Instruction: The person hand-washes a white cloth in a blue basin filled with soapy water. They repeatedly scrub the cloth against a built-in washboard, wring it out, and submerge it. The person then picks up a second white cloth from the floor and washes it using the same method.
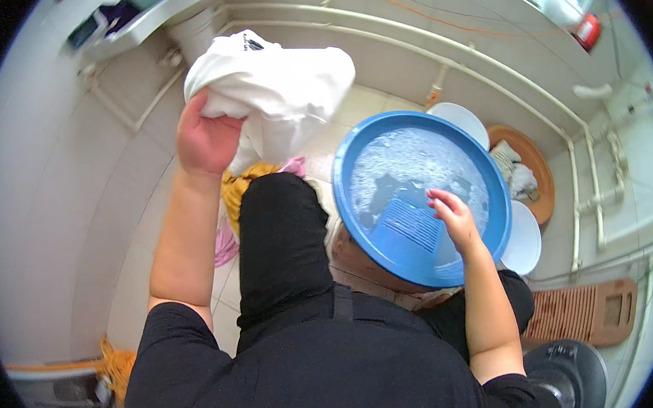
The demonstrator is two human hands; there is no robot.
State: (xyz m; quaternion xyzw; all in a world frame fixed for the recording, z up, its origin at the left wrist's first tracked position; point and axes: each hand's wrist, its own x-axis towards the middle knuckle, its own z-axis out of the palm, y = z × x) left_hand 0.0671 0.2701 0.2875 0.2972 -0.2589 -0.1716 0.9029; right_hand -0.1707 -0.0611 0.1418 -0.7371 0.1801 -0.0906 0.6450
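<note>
My left hand (211, 145), raised at the upper left, is closed on the lower edge of a bunched white garment (293, 76). The garment has a small dark print and hangs in the air, left of a large round blue basin (347, 210). Sudsy water (414, 147) fills much of that basin. A ribbed blue washboard (414, 224) slopes at its near side, partly under the water. Over the washboard's right edge hovers my right hand (457, 220), its fingers slightly bent and apart, with nothing seen in them.
Behind and beside the blue basin are white basins (462, 120) and an orange-brown basin (543, 175) holding light cloths. Yellow cloth (236, 199) and pink cloth (225, 244) lie on the floor by my left leg. A brown washboard (569, 311) rests at the lower right. Pipes (476, 62) line the wall.
</note>
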